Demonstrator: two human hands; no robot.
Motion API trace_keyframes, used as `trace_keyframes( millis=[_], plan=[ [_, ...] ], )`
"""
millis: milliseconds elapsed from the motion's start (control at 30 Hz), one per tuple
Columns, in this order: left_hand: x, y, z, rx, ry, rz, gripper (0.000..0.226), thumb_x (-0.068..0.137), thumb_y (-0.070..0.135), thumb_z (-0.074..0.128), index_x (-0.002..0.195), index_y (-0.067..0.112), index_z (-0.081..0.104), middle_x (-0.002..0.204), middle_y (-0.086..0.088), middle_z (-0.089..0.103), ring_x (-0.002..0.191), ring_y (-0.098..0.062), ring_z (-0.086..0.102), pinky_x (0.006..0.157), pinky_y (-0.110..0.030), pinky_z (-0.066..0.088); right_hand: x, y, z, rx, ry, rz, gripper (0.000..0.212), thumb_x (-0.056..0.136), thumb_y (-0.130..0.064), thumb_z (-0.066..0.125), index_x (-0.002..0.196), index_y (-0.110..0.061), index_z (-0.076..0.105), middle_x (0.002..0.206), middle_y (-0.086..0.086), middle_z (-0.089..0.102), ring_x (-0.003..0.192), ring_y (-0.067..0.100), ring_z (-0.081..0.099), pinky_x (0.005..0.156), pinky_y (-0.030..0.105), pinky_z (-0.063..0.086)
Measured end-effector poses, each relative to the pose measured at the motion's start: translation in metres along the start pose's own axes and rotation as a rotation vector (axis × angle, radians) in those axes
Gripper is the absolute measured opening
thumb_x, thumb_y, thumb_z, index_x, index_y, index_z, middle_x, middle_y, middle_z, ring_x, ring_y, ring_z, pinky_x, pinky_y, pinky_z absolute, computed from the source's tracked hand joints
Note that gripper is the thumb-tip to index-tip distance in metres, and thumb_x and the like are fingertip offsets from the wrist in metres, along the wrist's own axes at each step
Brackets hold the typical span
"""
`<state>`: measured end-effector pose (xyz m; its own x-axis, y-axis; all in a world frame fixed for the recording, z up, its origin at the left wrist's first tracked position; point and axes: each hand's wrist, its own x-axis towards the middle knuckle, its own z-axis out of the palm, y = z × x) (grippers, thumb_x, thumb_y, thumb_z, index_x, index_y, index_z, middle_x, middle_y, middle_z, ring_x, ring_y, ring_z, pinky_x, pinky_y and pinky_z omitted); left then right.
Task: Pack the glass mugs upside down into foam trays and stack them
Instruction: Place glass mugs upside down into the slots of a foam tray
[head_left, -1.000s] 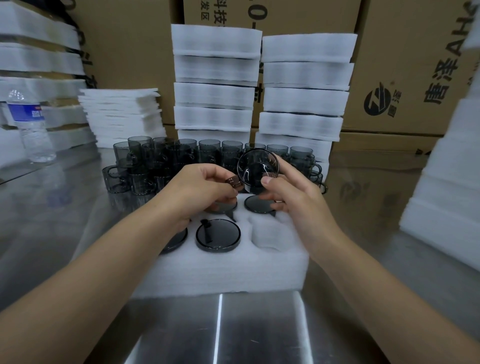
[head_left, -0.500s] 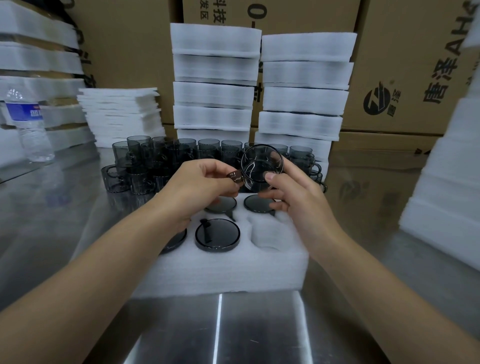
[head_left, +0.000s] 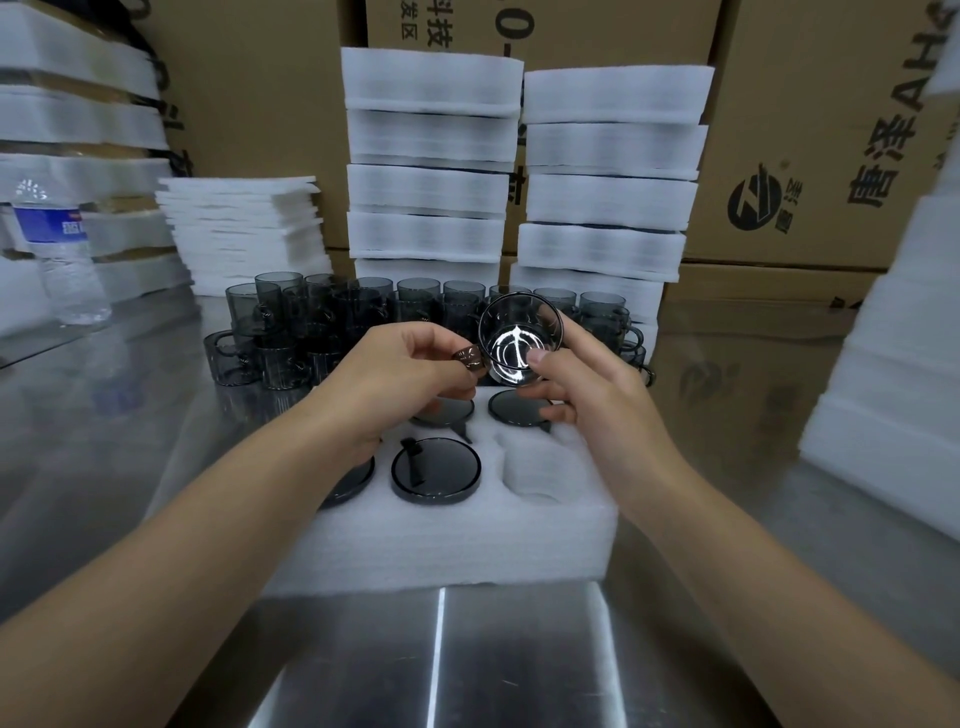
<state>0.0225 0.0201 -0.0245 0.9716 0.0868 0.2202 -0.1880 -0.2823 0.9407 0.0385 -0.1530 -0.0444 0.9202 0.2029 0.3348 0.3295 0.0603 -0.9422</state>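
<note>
Smoked-glass mug (head_left: 519, 340) is in the air btwn both hands, above the back row of the foam tray (head_left: 441, 540). It's tipped on its side w/ a round end facing the camera, handle out to the left.

Far left: water bottle (head_left: 62, 249), upright, blue label, on the steel table (head_left: 441, 649). Next to the right, at the back, is a pile of thin foam sheets (head_left: 244, 228). In front of that, running right, is a cluster of loose mugs (head_left: 311, 332): upright, packed close, dark grey glass.

Left hand (head_left: 400, 374): fingers curled, thumb and fingertips pinching the held mug's handle. Its forearm crosses the tray's front-left corner and hides part of the front-left mug (head_left: 348, 480).

Tray sits centre, near the table's front edge. Packed mugs in it are all base-up:
- front-middle mug (head_left: 435, 470), in full view
- back-middle mug (head_left: 444, 413), partly under the hands
- back-right mug (head_left: 519, 408), partly under the hands

Front-right pocket (head_left: 535, 470) holds nothing.

Right hand (head_left: 587, 384): thumb on the held mug's near rim, fingers curled round its right side, gripping it.

Behind the loose mugs are two tall piles of trays, left tray stack (head_left: 431, 171) and right tray stack (head_left: 608, 171). Cardboard boxes (head_left: 810, 156) w/ a printed logo stand behind them. Far right: white foam blocks (head_left: 893, 364), stacked.
</note>
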Motion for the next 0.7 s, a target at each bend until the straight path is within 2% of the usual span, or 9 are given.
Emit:
trace_keyframes(
  millis=[100, 200, 267, 367, 433, 567, 700],
  plan=[
    [0.000, 0.000, 0.000, -0.004, -0.010, -0.002, 0.017, 0.078, 0.004, 0.070, 0.074, 0.021, 0.070, 0.065, 0.006, 0.069, 0.062, -0.003, 0.065, 0.058, -0.021, 0.045, 0.000, 0.000, -0.001, -0.009, 0.000, 0.004, 0.050, 0.089, -0.025, 0.062, 0.137, -0.034, 0.051, 0.105, -0.009, 0.067, 0.080, 0.002, 0.065, 0.072, 0.023, 0.044],
    [-0.003, 0.003, 0.000, -0.027, -0.080, 0.013, 0.012, 0.076, 0.010, 0.074, 0.076, 0.022, 0.070, 0.063, 0.008, 0.068, 0.057, -0.002, 0.063, 0.055, -0.018, 0.043, 0.001, -0.001, -0.001, 0.017, 0.014, 0.001, 0.044, 0.091, -0.023, 0.060, 0.133, -0.030, 0.056, 0.107, 0.000, 0.067, 0.078, 0.007, 0.062, 0.072, 0.025, 0.045],
    [-0.005, 0.006, 0.001, -0.042, -0.126, 0.032, 0.012, 0.076, 0.013, 0.074, 0.076, 0.024, 0.071, 0.069, 0.006, 0.071, 0.062, -0.002, 0.065, 0.051, -0.013, 0.043, 0.003, -0.004, -0.004, 0.063, 0.063, 0.004, 0.038, 0.090, -0.026, 0.060, 0.128, -0.027, 0.061, 0.102, 0.004, 0.071, 0.077, 0.013, 0.059, 0.068, 0.025, 0.046],
    [-0.009, 0.010, 0.005, -0.035, -0.173, 0.066, 0.009, 0.079, 0.016, 0.072, 0.078, 0.025, 0.071, 0.075, 0.005, 0.073, 0.066, -0.003, 0.067, 0.053, -0.012, 0.046, 0.005, -0.010, -0.010, 0.059, 0.141, 0.015, 0.034, 0.077, -0.042, 0.061, 0.105, -0.026, 0.071, 0.091, 0.001, 0.072, 0.069, 0.013, 0.060, 0.062, 0.025, 0.047],
    [-0.011, 0.011, 0.007, -0.007, -0.192, 0.089, 0.005, 0.083, 0.018, 0.069, 0.084, 0.023, 0.070, 0.081, 0.006, 0.075, 0.073, -0.003, 0.069, 0.059, -0.013, 0.051, 0.005, -0.013, -0.013, 0.047, 0.147, 0.010, 0.034, 0.072, -0.046, 0.061, 0.093, -0.021, 0.070, 0.081, 0.000, 0.069, 0.064, 0.011, 0.058, 0.058, 0.025, 0.046],
    [-0.012, 0.011, 0.008, -0.021, -0.148, 0.084, 0.006, 0.087, 0.020, 0.065, 0.090, 0.021, 0.070, 0.082, 0.007, 0.075, 0.076, -0.004, 0.070, 0.063, -0.015, 0.052, 0.004, -0.015, -0.011, 0.057, 0.130, 0.017, 0.040, 0.068, -0.047, 0.066, 0.097, -0.021, 0.062, 0.088, -0.004, 0.068, 0.073, 0.015, 0.061, 0.060, 0.029, 0.047],
    [-0.010, 0.010, 0.005, -0.038, -0.065, 0.090, 0.010, 0.089, 0.025, 0.063, 0.095, 0.025, 0.070, 0.083, 0.005, 0.075, 0.074, -0.004, 0.070, 0.063, -0.017, 0.053, 0.001, -0.014, -0.009, 0.018, 0.125, -0.020, 0.052, 0.064, -0.051, 0.071, 0.106, -0.022, 0.060, 0.100, -0.003, 0.068, 0.086, 0.009, 0.065, 0.069, 0.026, 0.048]
  ],
)
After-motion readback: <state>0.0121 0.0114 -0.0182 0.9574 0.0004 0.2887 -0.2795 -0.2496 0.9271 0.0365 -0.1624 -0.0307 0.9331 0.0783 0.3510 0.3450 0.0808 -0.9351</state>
